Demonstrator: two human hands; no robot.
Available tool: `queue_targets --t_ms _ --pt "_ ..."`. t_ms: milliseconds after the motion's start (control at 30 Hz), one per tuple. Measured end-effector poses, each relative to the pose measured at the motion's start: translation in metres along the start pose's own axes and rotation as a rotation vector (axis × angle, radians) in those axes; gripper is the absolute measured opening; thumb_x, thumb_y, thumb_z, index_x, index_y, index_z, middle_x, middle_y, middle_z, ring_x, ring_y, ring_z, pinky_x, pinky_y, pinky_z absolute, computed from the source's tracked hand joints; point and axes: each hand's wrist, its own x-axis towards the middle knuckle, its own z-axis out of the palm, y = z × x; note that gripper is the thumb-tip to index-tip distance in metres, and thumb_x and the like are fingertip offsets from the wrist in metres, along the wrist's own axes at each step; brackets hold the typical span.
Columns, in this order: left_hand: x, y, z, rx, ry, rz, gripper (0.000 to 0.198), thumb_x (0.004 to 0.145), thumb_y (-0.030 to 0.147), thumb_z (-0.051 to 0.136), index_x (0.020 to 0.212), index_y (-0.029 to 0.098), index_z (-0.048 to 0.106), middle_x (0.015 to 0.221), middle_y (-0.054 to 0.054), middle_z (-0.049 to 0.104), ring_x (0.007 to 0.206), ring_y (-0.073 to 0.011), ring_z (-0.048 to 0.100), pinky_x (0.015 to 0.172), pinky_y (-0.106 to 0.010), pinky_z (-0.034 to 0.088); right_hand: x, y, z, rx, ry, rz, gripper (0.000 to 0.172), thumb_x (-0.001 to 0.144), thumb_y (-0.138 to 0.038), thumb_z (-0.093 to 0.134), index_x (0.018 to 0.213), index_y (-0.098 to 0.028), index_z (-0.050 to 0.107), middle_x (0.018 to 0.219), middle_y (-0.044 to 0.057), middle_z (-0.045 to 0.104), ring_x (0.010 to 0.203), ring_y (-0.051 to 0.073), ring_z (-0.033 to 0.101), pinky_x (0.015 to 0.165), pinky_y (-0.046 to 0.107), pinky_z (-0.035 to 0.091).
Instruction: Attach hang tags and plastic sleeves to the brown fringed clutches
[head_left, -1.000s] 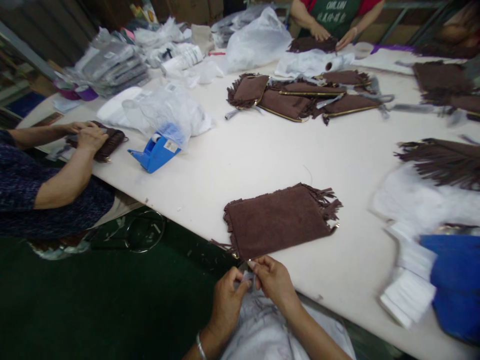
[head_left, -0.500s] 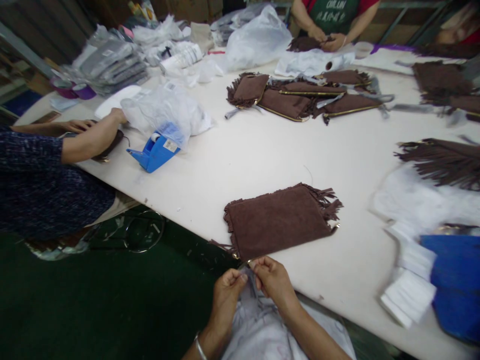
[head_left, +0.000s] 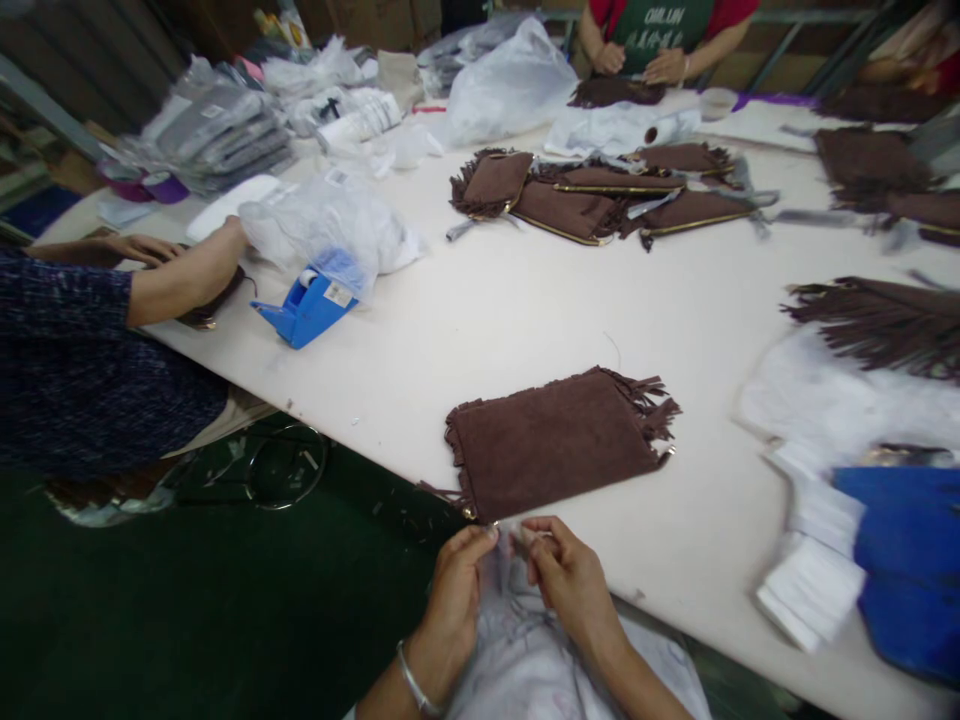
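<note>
A brown fringed suede pouch [head_left: 551, 440] lies flat on the white table [head_left: 487, 310] close to its near edge. Just below the pouch's near corner, my left hand [head_left: 456, 590] and my right hand [head_left: 566, 580] are held close together over the table edge. Both pinch something small and pale between thumb and fingertips, right by the pouch's gold metal end. I cannot make out what the small thing is. A bracelet circles my left wrist.
A blue tape dispenser [head_left: 307, 305] and plastic bags [head_left: 330, 220] sit at left, where a person's arm [head_left: 180, 280] reaches in. More brown pouches [head_left: 600, 195] lie further back near another person [head_left: 652, 45]. White paper stacks [head_left: 814, 560] and blue cloth [head_left: 911, 560] lie at right.
My two hands have shifted slightly down and right while still pinching together. The person at left has stretched an arm toward the plastic bags. The far person's hands moved off the pouch.
</note>
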Motion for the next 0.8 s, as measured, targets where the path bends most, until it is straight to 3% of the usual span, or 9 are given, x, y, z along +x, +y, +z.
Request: queue_targets --t_ms 133,267,467,600,800 --pt "0.001 -0.003 0.002 -0.073 -0.011 -0.018 0.011 0.068 0.022 0.073 0.071 0.014 0.065 0.073 -0.004 0.063 0.071 -0.015 0.058 0.072 -0.027 0.045 -0.008 -0.001 0.0 -0.053 -0.017 0.01 0.036 0.088 -0.052 0.045 0.091 -0.019 0.06 0.051 -0.002 0.058 0.037 0.01 0.045 0.037 0.019 0.031" --pt "-0.002 -0.007 0.0 -0.104 -0.046 -0.047 0.012 0.07 0.024 0.073 0.074 0.015 0.065 0.075 -0.003 0.063 0.071 -0.0152 0.06 0.068 -0.026 0.045 -0.003 0.002 0.011 0.052 -0.036 0.053 0.037 0.085 -0.053 0.049 0.091 -0.018 0.059 0.049 -0.004 0.056 0.034 0.009 0.042 0.035 0.019 0.03" --pt "-0.009 -0.009 0.002 -0.081 -0.034 -0.033 0.019 0.069 0.028 0.074 0.076 0.015 0.064 0.073 -0.003 0.064 0.067 -0.015 0.06 0.064 -0.025 0.044 0.009 0.012 0.019 0.182 -0.033 0.09 0.034 0.081 -0.052 0.055 0.076 -0.018 0.054 0.043 -0.007 0.05 0.033 0.007 0.034 0.036 0.019 0.026" --pt "-0.01 -0.015 0.004 -0.027 0.06 0.008 0.019 0.071 0.03 0.072 0.076 0.015 0.062 0.072 -0.002 0.063 0.065 -0.0141 0.058 0.062 -0.025 0.043 0.005 0.007 0.018 0.014 0.047 -0.007 0.03 0.085 -0.047 0.052 0.075 -0.02 0.055 0.049 -0.004 0.055 0.041 0.01 0.045 0.043 0.021 0.033" --pt "-0.003 -0.025 -0.001 0.256 0.194 0.266 0.021 0.073 0.035 0.07 0.077 0.017 0.06 0.073 -0.001 0.063 0.071 -0.0156 0.058 0.067 -0.026 0.044 -0.002 -0.004 0.017 -0.304 0.122 -0.118 0.024 0.089 -0.042 0.049 0.078 -0.022 0.057 0.057 0.0 0.062 0.052 0.017 0.058 0.051 0.024 0.035"
